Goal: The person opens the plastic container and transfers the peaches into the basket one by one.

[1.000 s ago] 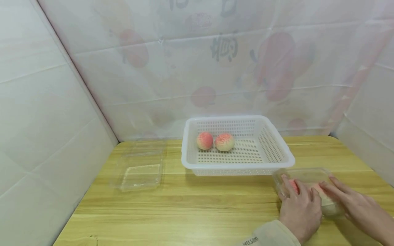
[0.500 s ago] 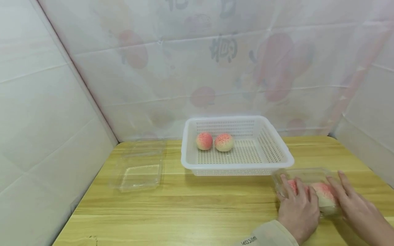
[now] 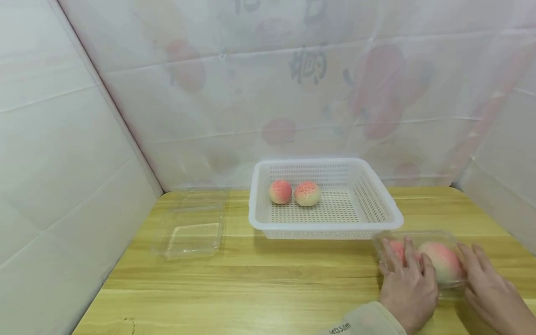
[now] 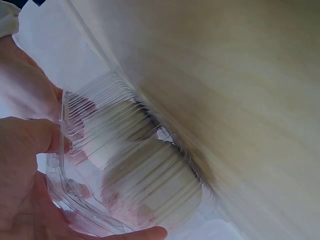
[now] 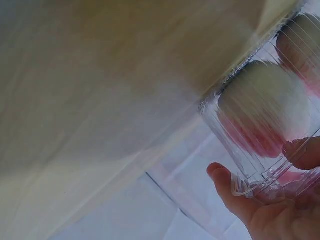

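Observation:
A clear plastic clamshell box [image 3: 427,236] stands at the table's right side with peaches, or peach-shaped things, inside; one pale pink peach [image 3: 445,264] shows between the hands. My left hand [image 3: 408,288] grips the box's left part, fingers spread over the top. In the left wrist view, its thumb [image 4: 47,136] presses the near rim. My right hand [image 3: 494,286] holds the right end. The right wrist view has its thumb [image 5: 304,152] against the front and a finger [image 5: 222,185] past the corner. Fingers partly hide the left peach [image 3: 395,249].
A white perforated basket [image 3: 326,226] behind the box holds two peaches [image 3: 307,193]. Another clear clamshell box [image 3: 194,235] lies with its lid raised at the table's left. Pale printed sheets [image 3: 234,102] enclose the wooden table [image 3: 234,284] at the back and sides.
My right hand has shifted right along the box toward its right end, uncovering more of the right-hand peach. My left hand stays nearly where it was.

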